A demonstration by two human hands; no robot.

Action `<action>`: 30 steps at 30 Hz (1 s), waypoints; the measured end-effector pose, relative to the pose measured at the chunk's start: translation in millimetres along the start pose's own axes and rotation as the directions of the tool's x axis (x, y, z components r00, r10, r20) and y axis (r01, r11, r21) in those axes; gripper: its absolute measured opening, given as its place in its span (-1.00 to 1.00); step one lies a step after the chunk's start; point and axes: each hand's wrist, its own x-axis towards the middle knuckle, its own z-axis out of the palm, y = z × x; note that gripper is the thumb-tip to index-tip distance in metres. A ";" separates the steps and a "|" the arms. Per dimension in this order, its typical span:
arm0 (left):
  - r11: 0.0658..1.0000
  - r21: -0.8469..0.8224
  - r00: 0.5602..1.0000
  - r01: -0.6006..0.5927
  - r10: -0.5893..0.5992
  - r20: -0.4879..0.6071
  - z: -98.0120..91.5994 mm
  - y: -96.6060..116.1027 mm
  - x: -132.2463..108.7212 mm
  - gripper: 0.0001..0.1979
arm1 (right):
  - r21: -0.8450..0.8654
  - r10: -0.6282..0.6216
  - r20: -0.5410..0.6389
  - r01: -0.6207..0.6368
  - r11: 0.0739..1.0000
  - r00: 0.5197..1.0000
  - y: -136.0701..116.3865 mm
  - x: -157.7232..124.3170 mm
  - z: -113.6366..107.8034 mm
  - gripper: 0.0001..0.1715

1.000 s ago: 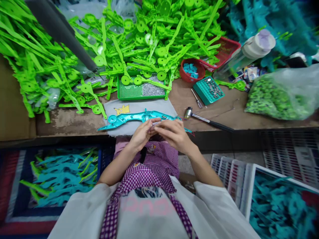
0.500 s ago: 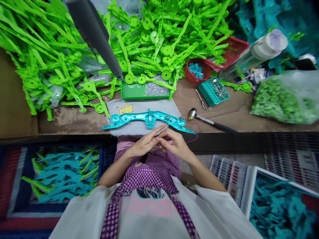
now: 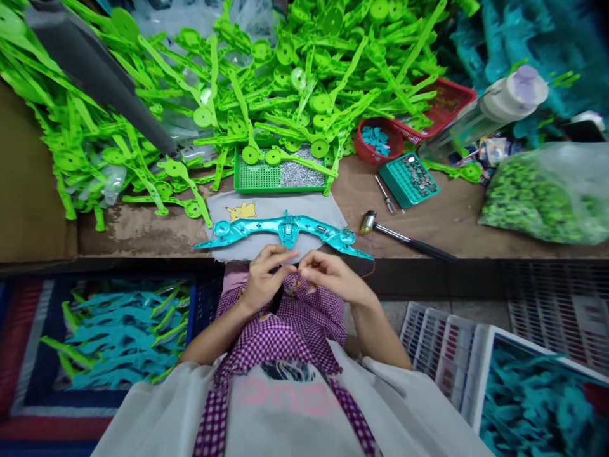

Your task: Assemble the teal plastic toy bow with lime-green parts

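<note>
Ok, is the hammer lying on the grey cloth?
No, the hammer lies on the brown tabletop, right of the grey cloth under the turquoise bow-shaped piece.

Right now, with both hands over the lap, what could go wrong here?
1. The thin red wire by the right end of the blue bow hangs past the table edge, so it might catch and tug the bow.
2. The end of the hammer handle lies at that edge; a bump could knock it down.
3. Anything pinched by the left hand or right hand, too small to tell, could drop.
</note>
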 end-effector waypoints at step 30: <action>0.701 -0.545 0.837 0.460 -0.547 0.002 -10.2 -25.4 18.5 -0.60 | -0.754 -0.448 -0.241 0.125 0.645 0.861 -6.1 58.4 -34.4 -0.71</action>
